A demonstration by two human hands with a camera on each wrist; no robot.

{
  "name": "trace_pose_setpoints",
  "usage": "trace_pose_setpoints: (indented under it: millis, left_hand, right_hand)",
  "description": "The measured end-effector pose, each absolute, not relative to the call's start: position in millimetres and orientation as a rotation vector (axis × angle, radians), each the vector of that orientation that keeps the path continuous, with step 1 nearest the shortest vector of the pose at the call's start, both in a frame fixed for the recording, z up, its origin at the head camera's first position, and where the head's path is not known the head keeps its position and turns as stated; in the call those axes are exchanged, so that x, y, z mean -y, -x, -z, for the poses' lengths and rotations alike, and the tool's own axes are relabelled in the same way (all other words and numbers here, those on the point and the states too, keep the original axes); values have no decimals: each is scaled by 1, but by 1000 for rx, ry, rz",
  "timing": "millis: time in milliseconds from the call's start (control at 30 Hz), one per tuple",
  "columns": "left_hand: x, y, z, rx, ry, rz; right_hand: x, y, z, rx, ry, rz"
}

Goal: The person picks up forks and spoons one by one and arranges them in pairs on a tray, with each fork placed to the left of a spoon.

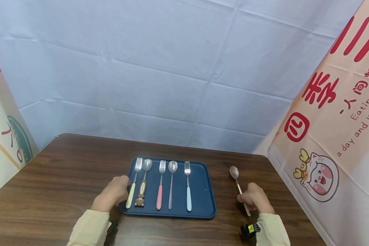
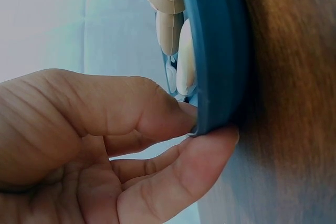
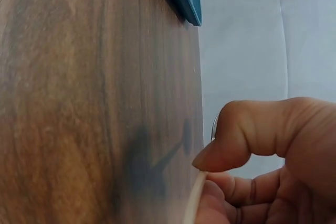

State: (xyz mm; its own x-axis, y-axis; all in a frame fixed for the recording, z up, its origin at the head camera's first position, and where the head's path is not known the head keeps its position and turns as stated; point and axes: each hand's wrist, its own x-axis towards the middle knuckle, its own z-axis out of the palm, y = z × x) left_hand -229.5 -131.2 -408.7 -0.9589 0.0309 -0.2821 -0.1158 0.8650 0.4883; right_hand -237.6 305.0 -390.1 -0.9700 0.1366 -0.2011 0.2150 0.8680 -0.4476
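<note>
My left hand [image 1: 113, 193] pinches the left rim of a blue tray [image 1: 200, 198], thumb on top and fingers below in the left wrist view. On the tray, from left to right, lie a fork with a pale yellow handle [image 1: 130, 196], a spoon with a brown bear handle [image 1: 140, 194], a pink-handled fork [image 1: 159, 198], a plain metal spoon [image 1: 171, 188] and a fork with a light blue handle [image 1: 189, 198]. Right of the tray, my right hand [image 1: 256, 198] pinches a spoon with a pale handle [image 1: 240, 189] between thumb and fingers, its bowl pointing away from me.
The tray stands on a dark wooden table [image 1: 64, 177]. Behind the table hangs a pale cloth [image 1: 160, 75]. A printed banner [image 1: 350, 136] borders the right side, and another printed cloth [image 1: 3, 136] hangs at the left.
</note>
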Motion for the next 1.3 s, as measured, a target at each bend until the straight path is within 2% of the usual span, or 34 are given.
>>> trace_pose_setpoints:
  millis: [300, 700, 1133, 1300]
  left_hand:
    - [134, 238, 421, -2747, 81, -739]
    - [131, 224, 401, -2767, 30, -770]
    - [135, 242, 427, -2747, 88, -766]
    - [132, 235, 416, -2750, 85, -779]
  right_hand:
    - [-303, 238, 393, -2860, -298, 725]
    - [-282, 239, 392, -2887, -272, 704]
    - [-254, 239, 392, -2879, -229, 679]
    - [-247, 237, 391, -2892, -209, 664]
